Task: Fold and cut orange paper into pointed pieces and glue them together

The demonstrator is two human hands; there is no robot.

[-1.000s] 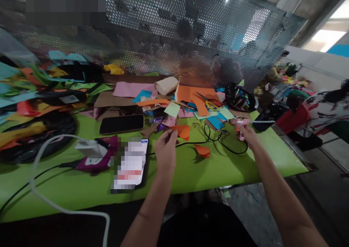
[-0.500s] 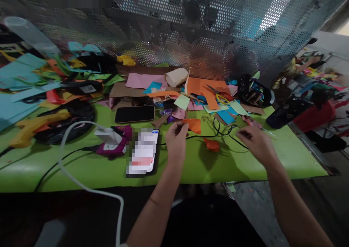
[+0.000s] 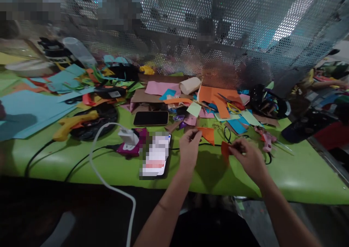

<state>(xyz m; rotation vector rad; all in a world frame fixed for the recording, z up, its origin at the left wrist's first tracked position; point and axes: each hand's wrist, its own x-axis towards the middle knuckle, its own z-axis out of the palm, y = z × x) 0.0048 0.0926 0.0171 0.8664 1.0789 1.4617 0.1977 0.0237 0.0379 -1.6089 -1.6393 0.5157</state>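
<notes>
My left hand (image 3: 189, 147) pinches an orange paper piece (image 3: 207, 134) by its edge, just above the green table (image 3: 81, 167). My right hand (image 3: 247, 158) is closed on a smaller orange paper piece (image 3: 225, 149), lifted a little off the table. A pink glue gun (image 3: 264, 137) lies on the table to the right of my right hand. A phone with a lit screen (image 3: 156, 154) rests to the left of my left hand.
A dark phone (image 3: 151, 118), a white charger (image 3: 125, 135) with cable, a yellow glue gun (image 3: 73, 122) and black cords lie on the table. Coloured paper scraps and scissors (image 3: 231, 103) crowd the back. A perforated metal screen (image 3: 191, 32) stands behind.
My right hand left the pink glue gun at the right, came back toward the middle and picked up the small orange piece from the table. The view shifted left.
</notes>
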